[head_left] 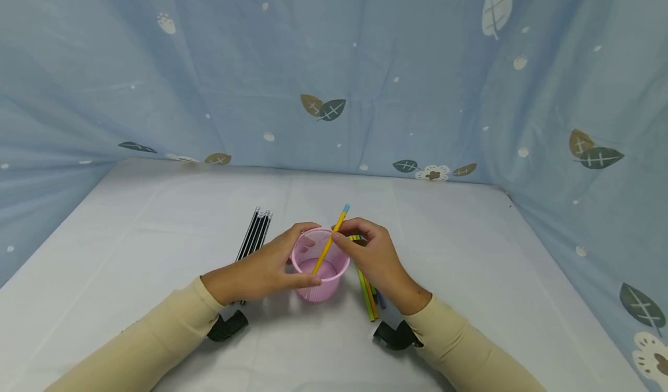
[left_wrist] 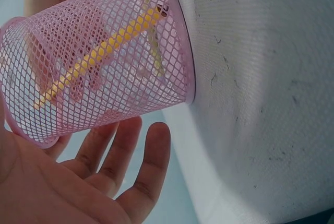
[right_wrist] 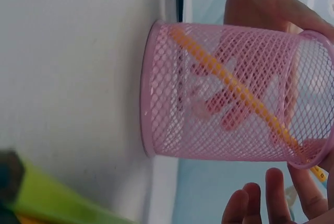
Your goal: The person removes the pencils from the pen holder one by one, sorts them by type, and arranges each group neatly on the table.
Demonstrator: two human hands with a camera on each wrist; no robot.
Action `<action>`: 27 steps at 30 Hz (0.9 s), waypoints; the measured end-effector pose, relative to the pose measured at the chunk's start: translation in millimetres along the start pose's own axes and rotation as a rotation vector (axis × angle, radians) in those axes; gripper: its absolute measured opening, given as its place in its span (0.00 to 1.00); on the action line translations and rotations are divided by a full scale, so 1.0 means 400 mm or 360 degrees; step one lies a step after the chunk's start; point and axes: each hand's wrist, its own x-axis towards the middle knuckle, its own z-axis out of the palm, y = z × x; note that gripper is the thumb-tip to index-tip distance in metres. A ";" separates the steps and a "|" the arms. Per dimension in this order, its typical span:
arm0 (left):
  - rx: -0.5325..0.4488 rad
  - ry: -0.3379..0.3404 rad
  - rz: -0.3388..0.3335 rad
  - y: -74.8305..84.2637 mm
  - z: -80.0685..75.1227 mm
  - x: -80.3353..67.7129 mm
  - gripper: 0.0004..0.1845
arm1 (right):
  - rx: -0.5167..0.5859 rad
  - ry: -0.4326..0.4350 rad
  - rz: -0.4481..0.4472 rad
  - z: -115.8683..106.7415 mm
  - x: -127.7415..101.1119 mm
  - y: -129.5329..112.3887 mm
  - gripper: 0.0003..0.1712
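Pink mesh pencil cup (head_left: 319,267) stands upright on the white tabletop (head_left: 156,218), roughly midway between the left and right edges and nearer the front edge than the back. Left hand (head_left: 261,270) is wrapped around the cup's left side: thumb at the near wall, fingers curved over the far rim. In the left wrist view the fingers (left_wrist: 120,166) lie loosely beside the mesh wall of the cup (left_wrist: 104,62), palm close against it.

Right hand (head_left: 373,256) pinches a yellow pencil (head_left: 330,240) between thumb and fingertips near mid-shaft. The pencil is tilted, its blue eraser end (head_left: 345,208) up and toward the back, its lower end inside the cup. Through the mesh in both wrist views the pencil (left_wrist: 99,51) (right_wrist: 235,91) runs diagonally, tip reaching down to the cup's base. The right hand's remaining fingers (right_wrist: 261,200) are partly curled near the rim.

Black pencils (head_left: 256,232), a small bundle with silver ends, lie flat on the tabletop just left of the cup, behind the left hand. Coloured pencils (head_left: 367,293), green and orange among them, lie flat just right of the cup, partly under the right hand. Cream sleeves (head_left: 156,334) cover both forearms. Blue leaf-print cloth (head_left: 334,79) hangs behind and along both sides of the tabletop.
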 end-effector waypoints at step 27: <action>-0.0019 0.0005 -0.0009 -0.006 0.001 0.001 0.44 | -0.0022 0.0006 -0.0243 -0.034 -0.002 -0.030 0.08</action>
